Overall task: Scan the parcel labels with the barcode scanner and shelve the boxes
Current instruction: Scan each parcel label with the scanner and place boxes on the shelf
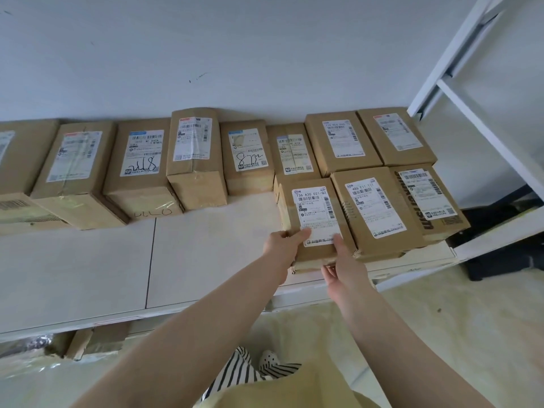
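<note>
A brown cardboard parcel [312,198] with a white label reading 736 A30 021-Q2 lies on the white shelf board [88,266], at the left end of the front row of boxes. My left hand [279,245] grips its near left corner, thumb lying on the label. My right hand [343,260] holds its near right edge, thumb on top and fingers under the front face. No barcode scanner is in view.
Two labelled boxes [374,213] stand right of the held parcel, and a back row of several boxes [141,166] lines the wall. A white rack upright [477,122] rises at the right. Another box [97,340] sits below the shelf.
</note>
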The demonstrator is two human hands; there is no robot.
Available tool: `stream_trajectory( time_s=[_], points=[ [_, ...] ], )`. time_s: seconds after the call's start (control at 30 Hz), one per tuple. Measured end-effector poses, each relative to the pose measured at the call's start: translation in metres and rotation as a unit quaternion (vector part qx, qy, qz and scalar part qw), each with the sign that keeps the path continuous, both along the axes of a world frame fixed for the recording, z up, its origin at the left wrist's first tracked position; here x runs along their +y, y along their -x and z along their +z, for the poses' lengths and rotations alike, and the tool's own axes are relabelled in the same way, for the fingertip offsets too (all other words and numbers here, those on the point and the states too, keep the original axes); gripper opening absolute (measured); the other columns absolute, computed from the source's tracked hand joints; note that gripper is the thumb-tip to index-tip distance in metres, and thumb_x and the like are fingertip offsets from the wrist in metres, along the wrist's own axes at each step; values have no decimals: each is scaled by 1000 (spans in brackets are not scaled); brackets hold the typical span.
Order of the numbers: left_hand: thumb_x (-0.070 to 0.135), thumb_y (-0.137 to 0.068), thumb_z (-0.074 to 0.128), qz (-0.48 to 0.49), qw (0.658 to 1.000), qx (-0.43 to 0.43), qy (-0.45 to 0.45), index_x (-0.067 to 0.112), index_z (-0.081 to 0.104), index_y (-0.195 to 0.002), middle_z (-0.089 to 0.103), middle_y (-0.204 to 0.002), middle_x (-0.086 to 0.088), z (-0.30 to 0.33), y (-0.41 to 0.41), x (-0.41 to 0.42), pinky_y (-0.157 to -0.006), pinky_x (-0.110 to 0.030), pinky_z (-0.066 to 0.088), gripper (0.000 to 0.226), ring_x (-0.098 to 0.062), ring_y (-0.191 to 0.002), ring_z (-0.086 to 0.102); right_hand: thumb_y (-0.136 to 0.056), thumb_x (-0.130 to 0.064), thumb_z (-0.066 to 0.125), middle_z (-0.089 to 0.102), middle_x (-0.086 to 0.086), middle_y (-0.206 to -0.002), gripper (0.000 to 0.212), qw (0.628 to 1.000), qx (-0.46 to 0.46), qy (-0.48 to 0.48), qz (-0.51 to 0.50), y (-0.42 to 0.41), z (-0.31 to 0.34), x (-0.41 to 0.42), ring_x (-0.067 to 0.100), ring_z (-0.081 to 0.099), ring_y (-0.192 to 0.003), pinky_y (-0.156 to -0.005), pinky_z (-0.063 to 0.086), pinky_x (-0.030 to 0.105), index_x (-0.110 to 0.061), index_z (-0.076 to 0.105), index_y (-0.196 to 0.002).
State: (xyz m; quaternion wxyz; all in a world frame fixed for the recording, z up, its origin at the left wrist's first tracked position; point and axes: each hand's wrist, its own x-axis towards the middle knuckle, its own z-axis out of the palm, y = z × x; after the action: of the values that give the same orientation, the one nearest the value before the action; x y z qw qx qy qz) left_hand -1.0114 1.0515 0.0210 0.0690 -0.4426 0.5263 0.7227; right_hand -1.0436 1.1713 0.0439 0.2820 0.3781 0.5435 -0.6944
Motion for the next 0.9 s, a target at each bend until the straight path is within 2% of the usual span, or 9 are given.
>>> stream_trajectory(
  time_s=[0.13, 0.3, 0.43, 0.53, 0.6, 0.67, 0.73, 0.8, 0.9],
  points=[
    [28, -88, 79, 13, 1000, -6, -19, 16, 70, -99, 70, -101, -5, 2, 3, -2, -70, -30, 50, 18, -19, -84, 60, -82, -38, 81, 67, 6, -118, 40, 1000, -7, 12, -8, 1, 0, 0, 21, 62, -113, -102, 52, 34, -11, 62, -104],
    [31, -87, 80, 21, 1000, 1, -12, 17, 71, -96, 71, -102, -6, -7, 3, 0, -86, -39, 55, 19, -21, -88, 61, -85, -38, 77, 64, 4, -106, 36, 1000, -8, 2, -3, 0, 2, -2, 20, 60, -111, -103, 51, 33, -10, 60, -101],
    [64, -64, 77, 0, 999, -1, 35, 16, 66, -124, 66, -125, -5, -5, 1, 8, -98, -42, 55, 78, -23, -104, 67, -85, -40, 77, 63, 3, -101, 40, 1000, -3, -3, -1, -1, 1, -1, 19, 60, -104, -103, 51, 32, -9, 61, -105],
    [66, -81, 68, -31, 995, -6, 91, 15, 58, -136, 56, -132, -6, -4, -2, 11, -97, -39, 50, 75, -24, -106, 62, -83, -43, 78, 66, 6, -119, 49, 1000, 13, 7, 1, -1, -2, 1, 9, 60, -59, -82, 56, 25, -6, 63, -111],
    [64, -89, 63, -44, 992, -11, 115, 13, 55, -139, 52, -134, -6, -5, -3, 10, -89, -36, 47, 71, -23, -105, 60, -82, -44, 79, 66, 7, -127, 58, 1000, 20, 10, -7, -3, -4, 1, 4, 42, -25, -68, 53, 22, -7, 62, -123],
    [65, -90, 62, -56, 991, -18, 122, 12, 50, -143, 49, -138, -7, -3, -4, 9, -91, -36, 47, 76, -25, -109, 59, -82, -48, 78, 65, 7, -130, 62, 1000, 19, 9, -9, -4, -4, 1, 4, 36, -18, -81, 57, 27, -8, 60, -127],
    [66, -91, 59, -60, 992, -17, 105, 11, 39, -152, 46, -144, -8, 1, -7, 8, -102, -40, 46, 85, -28, -119, 56, -82, -54, 75, 64, 7, -130, 66, 1000, 19, 2, 0, -8, 0, -1, 6, 41, -22, -97, 55, 34, -9, 59, -128],
    [68, -91, 56, -59, 995, -14, 81, 15, 30, -157, 41, -151, -6, 4, -15, 5, -110, -44, 43, 88, -30, -126, 53, -83, -57, 72, 66, 5, -125, 68, 999, 30, -8, 13, -12, 3, -2, 9, 49, -45, -103, 51, 37, -10, 57, -130],
    [67, -93, 54, -44, 996, -21, 70, 18, 41, -151, 51, -136, -5, 3, -35, -3, -111, -46, 44, 78, -25, -118, 55, -79, -59, 75, 64, 4, -129, 71, 999, 40, -7, 11, -22, 4, -3, 17, 59, -82, -104, 50, 38, -15, 55, -131]
  ],
)
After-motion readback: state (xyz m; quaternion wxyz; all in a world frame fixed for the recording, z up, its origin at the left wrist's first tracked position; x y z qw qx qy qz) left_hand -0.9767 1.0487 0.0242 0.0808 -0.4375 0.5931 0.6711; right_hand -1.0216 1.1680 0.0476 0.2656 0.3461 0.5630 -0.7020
